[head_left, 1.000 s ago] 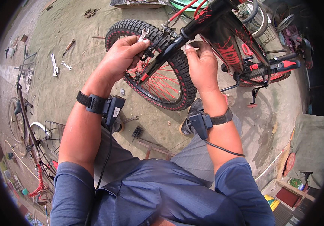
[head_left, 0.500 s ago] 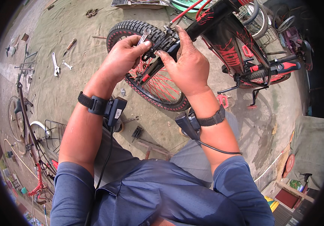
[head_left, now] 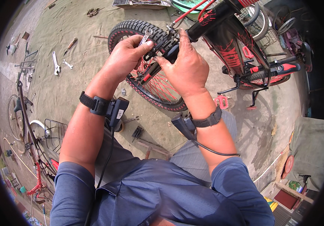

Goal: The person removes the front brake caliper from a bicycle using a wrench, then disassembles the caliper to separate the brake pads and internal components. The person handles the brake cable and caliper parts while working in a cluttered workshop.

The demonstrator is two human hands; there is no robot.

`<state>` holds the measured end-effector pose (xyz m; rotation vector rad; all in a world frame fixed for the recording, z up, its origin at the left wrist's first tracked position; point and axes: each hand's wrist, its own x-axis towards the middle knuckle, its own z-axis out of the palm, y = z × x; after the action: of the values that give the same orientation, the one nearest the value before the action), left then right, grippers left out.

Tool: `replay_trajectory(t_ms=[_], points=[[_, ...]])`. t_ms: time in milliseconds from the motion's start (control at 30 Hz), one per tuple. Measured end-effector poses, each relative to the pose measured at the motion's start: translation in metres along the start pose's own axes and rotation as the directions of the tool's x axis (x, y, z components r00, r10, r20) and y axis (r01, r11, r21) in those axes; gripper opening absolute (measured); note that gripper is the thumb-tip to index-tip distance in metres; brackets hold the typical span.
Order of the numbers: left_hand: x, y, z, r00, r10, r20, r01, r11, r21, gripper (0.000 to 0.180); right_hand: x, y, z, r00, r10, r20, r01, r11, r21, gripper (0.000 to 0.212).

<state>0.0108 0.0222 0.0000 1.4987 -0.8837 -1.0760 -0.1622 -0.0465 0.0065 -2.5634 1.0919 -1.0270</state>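
A bicycle with a black and red frame [head_left: 227, 49] stands ahead of me, its knobby front wheel [head_left: 158, 90] with red spokes turned toward me. My left hand [head_left: 126, 54] is closed on a small silver wrench [head_left: 147, 34], whose open jaw sticks up past the fingers beside the tyre. My right hand [head_left: 188, 69] reaches round the front brake [head_left: 171, 35] at the fork, thumb on the near side and fingers on the far side. The fingers partly hide the brake's small parts, and the wrench's other end is hidden in my left hand.
On the green ground cloth to the left lie an adjustable wrench [head_left: 56, 64], a smaller wrench [head_left: 67, 64] and a screwdriver [head_left: 70, 44]. A black block-like part [head_left: 137, 132] lies near my knees. Other bicycle parts [head_left: 37, 177] crowd the left edge.
The wrench and my left hand have shifted slightly to the right. My right wrist has moved a little left, with its fingers still at the brake.
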Motion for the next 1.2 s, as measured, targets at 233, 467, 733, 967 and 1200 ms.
replay_trajectory(t_ms=[233, 467, 733, 967, 1200], points=[[0.002, -0.002, -0.001, 1.000, 0.000, 0.019, 0.000, 1.000, -0.024, 0.018, -0.009, -0.002, -0.001, 0.985, 0.163, -0.052, -0.149, 0.967, 0.207, 0.076], [0.008, -0.007, -0.003, 0.998, 0.034, 0.048, -0.031, 0.998, -0.056, 0.020, -0.039, -0.027, 0.012, 0.943, 0.265, 0.204, -0.333, 0.801, 0.498, 0.031], [0.007, -0.005, -0.004, 0.999, 0.016, 0.037, -0.016, 1.000, 0.024, 0.021, -0.032, -0.033, 0.022, 0.977, 0.206, 0.062, -0.214, 0.961, 0.175, 0.037], [0.005, -0.001, -0.002, 0.999, 0.018, 0.036, -0.019, 0.999, 0.036, 0.021, -0.047, -0.018, 0.035, 0.850, 0.510, 0.133, -0.494, 0.682, 0.539, 0.037], [0.005, -0.002, -0.001, 0.999, 0.043, 0.024, -0.044, 0.998, 0.045, 0.021, -0.057, -0.009, 0.046, 0.784, 0.544, 0.298, -0.591, 0.511, 0.624, 0.041]])
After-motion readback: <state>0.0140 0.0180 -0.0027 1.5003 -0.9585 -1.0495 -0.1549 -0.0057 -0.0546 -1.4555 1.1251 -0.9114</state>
